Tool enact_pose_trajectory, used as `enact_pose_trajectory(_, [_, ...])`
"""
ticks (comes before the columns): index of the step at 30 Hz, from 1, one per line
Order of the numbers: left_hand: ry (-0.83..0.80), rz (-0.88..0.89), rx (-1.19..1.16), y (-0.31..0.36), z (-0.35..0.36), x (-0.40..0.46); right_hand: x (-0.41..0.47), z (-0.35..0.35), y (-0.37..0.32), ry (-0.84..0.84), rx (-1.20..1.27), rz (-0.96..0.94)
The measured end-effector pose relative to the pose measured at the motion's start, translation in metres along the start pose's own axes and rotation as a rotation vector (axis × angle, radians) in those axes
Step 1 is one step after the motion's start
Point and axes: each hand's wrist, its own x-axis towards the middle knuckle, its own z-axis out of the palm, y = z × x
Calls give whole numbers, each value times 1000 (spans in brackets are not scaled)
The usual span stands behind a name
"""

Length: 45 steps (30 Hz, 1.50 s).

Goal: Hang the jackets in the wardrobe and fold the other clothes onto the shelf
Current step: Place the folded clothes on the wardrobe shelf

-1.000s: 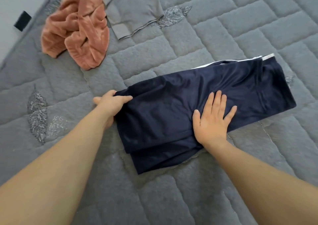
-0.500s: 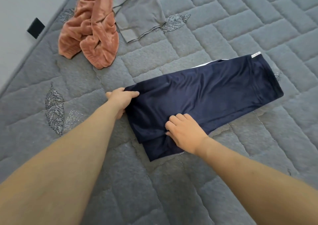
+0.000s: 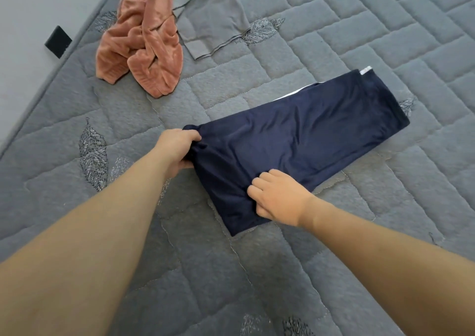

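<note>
left hand (image 3: 177, 150) and right hand (image 3: 277, 198) both grip the near end of the folded navy garment (image 3: 303, 140) lying between them

Two bare arms of one person are shown. The left grip (image 3: 177, 153) and the right grip (image 3: 276, 198) are uncovered, and their backs and knuckles are presented to the camera. Behind the left grip, the left forearm (image 3: 102, 220) is seen unclothed from the wrist back to the lower edge of the view. Behind the right grip, the right forearm (image 3: 372, 253) is likewise seen bare, and a faint crease is marked across the right wrist (image 3: 305, 211). Both forearms are rendered broader away from the grips by the wide-angle lens. The right grip is lit more brightly than the left.
</note>
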Motion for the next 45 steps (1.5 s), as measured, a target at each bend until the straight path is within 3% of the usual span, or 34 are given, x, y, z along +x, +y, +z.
enact_pose_trajectory(4, [71, -114, 138, -35, -20, -21, -39, -3, -7, -53, 1, -46])
enact_pose_trajectory(7, [83, -97, 246, -60, -25, -30, -46, -3, -24, -71, 25, 234])
enact_pose_trajectory(9, [136, 1, 259, -65, -24, -28, -36, -4, -54, 42, 299, 782])
enact_pose_trajectory(12, [171, 240, 467, -64, -23, -21, -3, -8, -103, 313, 1129, 1862])
enact_pose_trajectory(13, [156, 283, 563, -65, -23, -21, 6, -9, -114, 285, 1329, 2067])
enact_pose_trajectory(14, [133, 300, 649, -66, -23, -22, 12, -8, -123, 213, 1424, 2151])
enact_pose_trajectory(17, [-3, 197, 732, -66, -27, -29, 14, 2, -127, 111, 1591, 2102])
enact_pose_trajectory(21, [-167, -80, 875, -71, -46, -62, 3, -7, -126, -7, 1828, 1829])
enact_pose_trajectory(25, [-315, -496, 1066, -71, -79, -123, -35, -43, -136, -394, 2108, 1616])
enact_pose_trajectory(28, [-383, -629, 1196, -50, -83, -159, -69, -67, -136, -599, 2285, 1461])
enact_pose_trajectory(31, [-312, -620, 933, -9, -59, -173, -88, -92, -106, -478, 2336, 1545])
enact_pose_trajectory(34, [-188, -422, 466, 34, -20, -162, -83, -112, -48, -79, 2411, 1663])
enact_pose_trajectory(37, [-206, -127, 65, 59, 21, -138, -67, -121, 6, 332, 2313, 1707])
enact_pose_trajectory(39, [-242, 25, 102, 58, 45, -118, -57, -114, 31, 440, 2056, 1680])
enact_pose_trajectory(42, [48, 171, 677, 26, 55, -82, -49, -84, 37, 431, 1651, 1713])
enact_pose_trajectory(43, [140, 146, 788, 12, 56, -74, -48, -69, 32, 367, 1636, 1711])
enact_pose_trajectory(45, [132, 50, 663, -9, 56, -62, -43, -42, 19, 219, 1763, 1655])
